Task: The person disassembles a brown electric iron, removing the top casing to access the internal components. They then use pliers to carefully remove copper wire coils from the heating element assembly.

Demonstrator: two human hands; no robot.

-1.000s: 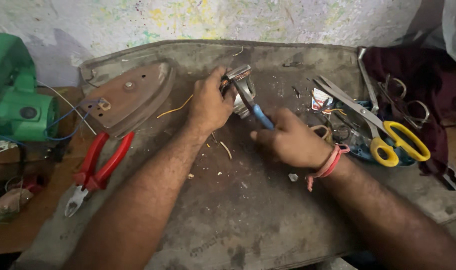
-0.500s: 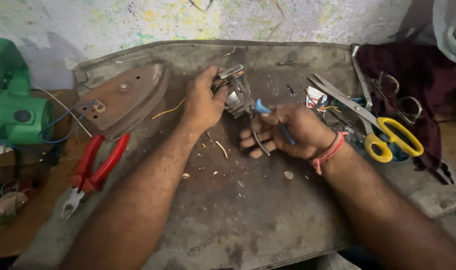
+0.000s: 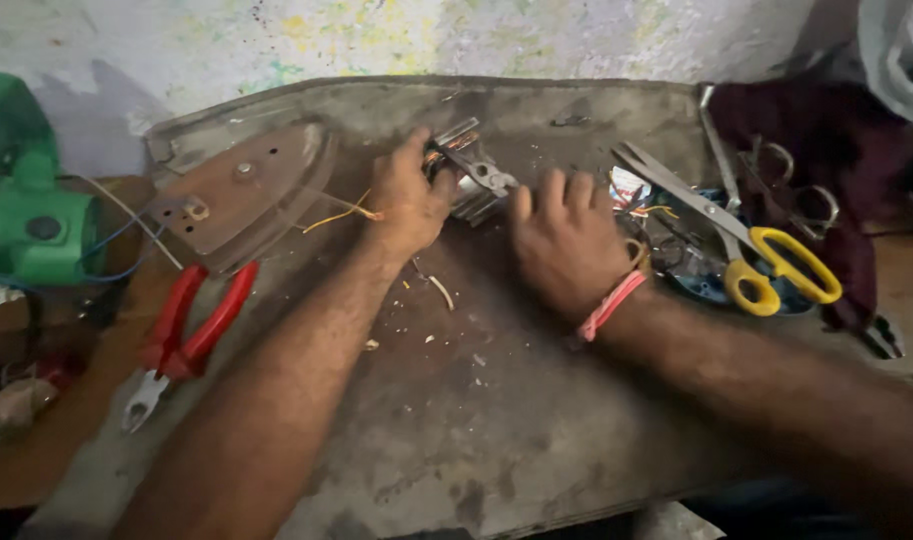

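Metalwork is what we see in the head view: a small metal assembly (image 3: 471, 175) with plates and a pale round part sits near the far middle of the grimy table (image 3: 476, 430), and we judge the job on it as mid-course, since the piece is in hand, loose bits of wire and pale scraps lie scattered on the table, and an iron soleplate (image 3: 241, 190) lies bare to the left with a yellow wire (image 3: 341, 212) trailing from its side. Our left hand (image 3: 406, 200) has its fingers curled together around the left end of the assembly, clamped on it. Our right hand (image 3: 566, 240), with a pink band (image 3: 608, 305) at the wrist, lies knuckles up just beside the assembly's right end, its fingers bent downward and close together; whether they pinch a tool or a part beneath we cannot tell, because the back of the hand hides it. Red-handled pliers (image 3: 181, 335) rest well apart at the left, yellow-handled scissors (image 3: 746, 250) lie to the right over a blue dish (image 3: 706, 285) of small parts, and a green machine (image 3: 26, 215) stands at the far left.
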